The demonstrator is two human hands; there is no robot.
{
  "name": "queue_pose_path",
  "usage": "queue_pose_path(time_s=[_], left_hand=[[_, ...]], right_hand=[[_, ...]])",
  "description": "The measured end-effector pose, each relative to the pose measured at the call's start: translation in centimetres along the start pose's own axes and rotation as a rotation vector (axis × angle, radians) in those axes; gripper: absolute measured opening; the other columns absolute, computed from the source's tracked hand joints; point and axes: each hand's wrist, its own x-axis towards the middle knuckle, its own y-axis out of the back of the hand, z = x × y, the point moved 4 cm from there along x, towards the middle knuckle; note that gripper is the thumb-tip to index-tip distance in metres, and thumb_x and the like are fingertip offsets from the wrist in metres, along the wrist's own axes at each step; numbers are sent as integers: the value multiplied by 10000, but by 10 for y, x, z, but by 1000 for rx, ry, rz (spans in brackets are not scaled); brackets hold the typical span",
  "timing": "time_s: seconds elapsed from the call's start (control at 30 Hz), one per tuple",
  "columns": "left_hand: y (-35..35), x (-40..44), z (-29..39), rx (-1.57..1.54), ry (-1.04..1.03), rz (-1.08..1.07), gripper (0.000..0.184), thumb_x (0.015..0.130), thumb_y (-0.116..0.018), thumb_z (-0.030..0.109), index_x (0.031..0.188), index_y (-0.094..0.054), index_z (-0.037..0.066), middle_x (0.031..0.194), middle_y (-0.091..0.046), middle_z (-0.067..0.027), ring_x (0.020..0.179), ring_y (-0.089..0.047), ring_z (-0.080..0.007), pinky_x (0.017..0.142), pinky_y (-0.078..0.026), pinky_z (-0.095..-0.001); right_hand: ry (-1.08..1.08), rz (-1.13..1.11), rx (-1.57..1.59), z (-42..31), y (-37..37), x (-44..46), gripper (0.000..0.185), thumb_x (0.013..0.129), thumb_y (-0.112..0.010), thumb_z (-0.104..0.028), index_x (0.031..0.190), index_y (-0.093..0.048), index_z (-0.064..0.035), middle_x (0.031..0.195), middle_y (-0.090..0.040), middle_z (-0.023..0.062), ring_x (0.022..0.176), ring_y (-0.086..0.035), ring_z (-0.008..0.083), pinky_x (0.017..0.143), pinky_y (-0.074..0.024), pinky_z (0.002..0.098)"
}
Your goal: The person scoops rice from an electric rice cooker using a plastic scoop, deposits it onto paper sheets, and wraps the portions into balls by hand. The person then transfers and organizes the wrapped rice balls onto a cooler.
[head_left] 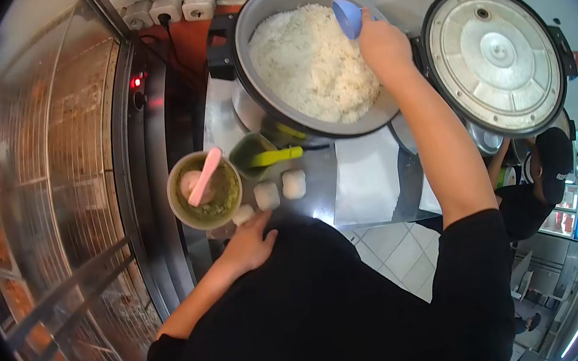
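Observation:
My right hand point(385, 45) is closed around the handle of a blue scoop point(347, 18), held over the right part of a large rice cooker pot point(238, 51). White cooked rice point(311, 60) fills much of that pot. Down at the counter's near edge, my left hand point(248, 246) lies with its fingers stretched out and thumb apart. Its fingertips are by the nearest of three small white lumps point(266, 196), which look like rice. Left of them stands a bowl point(177, 209) of green sauce with a pink ladle point(206, 176) in it.
A dark green container point(246, 148) with a lime-green handled utensil point(278, 156) stands beside the bowl. White paper sheets point(366, 179) lie on the metal counter. The round metal lid point(499, 49) is raised at right. A glass display case point(51, 158) borders the left; a co-worker point(536, 188) stands right.

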Motion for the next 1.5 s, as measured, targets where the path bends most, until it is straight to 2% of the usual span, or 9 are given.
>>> queue_pose_path(time_s=[0.1,0.23,0.47,0.9,1.17,1.23,1.27,1.33,1.5], left_hand=[[27,9,8,-91,140,-240,522,1050,-580,263,1498,-518,1,1450,-585,-286,1392,-535,-430,1205,-380,-470],[82,18,45,-1063,-52,-133,601,1052,-579,168,1593,-389,-13,1654,-392,-242,1513,-416,-364,1249,-295,-434],[79,68,103,-763,-534,-45,823,1041,-506,105,1634,25,-101,1737,177,-239,1616,133,-302,1292,24,-432],[73,71,98,-674,-530,8,864,1050,-563,189,1658,3,-50,1726,90,-309,1618,58,-387,1297,-86,-454],[75,71,98,-696,-533,7,818,1064,-540,167,1669,-23,-24,1745,88,-258,1625,59,-326,1299,-52,-435],[79,68,98,-686,-539,-9,806,1069,-532,161,1670,-27,-20,1750,91,-239,1627,60,-308,1299,-40,-429],[80,68,96,-721,-520,-39,794,1074,-520,162,1670,-28,-16,1754,95,-225,1627,65,-296,1298,-33,-422],[81,70,95,-743,-510,-50,782,1079,-508,164,1671,-29,-12,1757,98,-210,1627,69,-285,1297,-27,-415],[84,69,93,-769,-489,-105,755,1098,-471,216,1670,-36,-15,1762,83,-199,1628,74,-262,1295,-30,-392]], right_hand=[[-85,-18,-58,-21,-31,39,581,994,-467,-60,1575,-449,-40,1061,-741,300,970,-732,455,847,-602,528],[121,-207,-118,-44,-56,74,473,1003,-460,-57,1467,-548,-21,1058,-750,266,999,-729,454,860,-609,506],[351,-464,-41,-63,-74,58,365,976,-554,-106,1330,-622,-44,995,-748,253,958,-736,432,834,-595,521],[673,-744,288,-99,28,-7,515,1014,-580,-110,1512,-555,-241,822,-708,251,773,-697,464,749,-558,534],[403,-756,435,-47,51,-50,493,1028,-569,-133,1509,-561,-238,842,-685,314,802,-683,485,739,-548,519],[109,-1055,417,-18,45,-37,466,1037,-561,-150,1492,-587,-251,823,-697,274,745,-697,431,682,-546,497],[113,-1030,421,-19,44,-37,466,1037,-561,-150,1492,-587,-251,823,-697,274,745,-697,431,682,-546,497],[236,-211,200,-29,45,-26,532,1027,-556,-153,1547,-528,-266,820,-720,203,686,-711,333,650,-575,445],[363,66,-153,-67,25,-25,710,947,-603,-107,1608,-433,-299,975,-751,216,752,-755,305,669,-604,447]])
